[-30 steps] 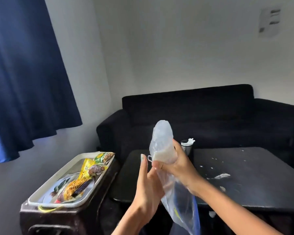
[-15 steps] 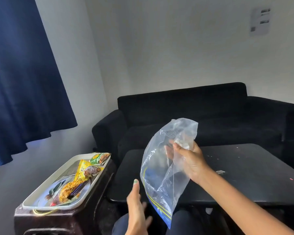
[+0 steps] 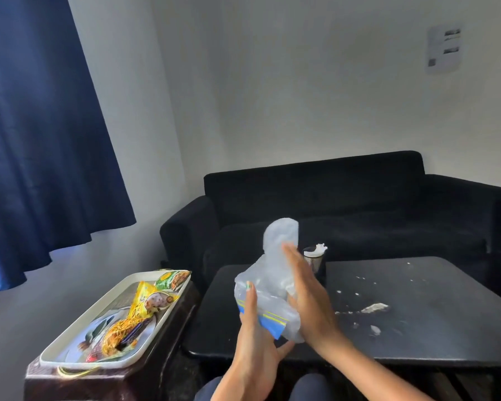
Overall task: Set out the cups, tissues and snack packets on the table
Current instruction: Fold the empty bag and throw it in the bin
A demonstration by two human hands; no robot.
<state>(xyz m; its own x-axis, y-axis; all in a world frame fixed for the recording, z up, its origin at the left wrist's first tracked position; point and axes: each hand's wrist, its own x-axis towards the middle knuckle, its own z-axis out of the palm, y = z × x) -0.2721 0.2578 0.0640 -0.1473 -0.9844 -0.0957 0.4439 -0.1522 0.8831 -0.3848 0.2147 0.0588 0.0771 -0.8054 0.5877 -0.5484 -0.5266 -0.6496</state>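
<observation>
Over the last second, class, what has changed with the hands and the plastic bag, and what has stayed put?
The left hand rose from low down and took hold of the plastic bag; the right hand opened flat against it, pressing the bag between both. The snack packets on the tray and the table are unchanged.

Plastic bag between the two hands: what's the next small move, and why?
Probably set the plastic bag down on a bare part of the black table and reach for the tray. Both the left hand and the right hand are taken up with the crumpled bag, while the snack packets lie on the tray, off the table.
</observation>
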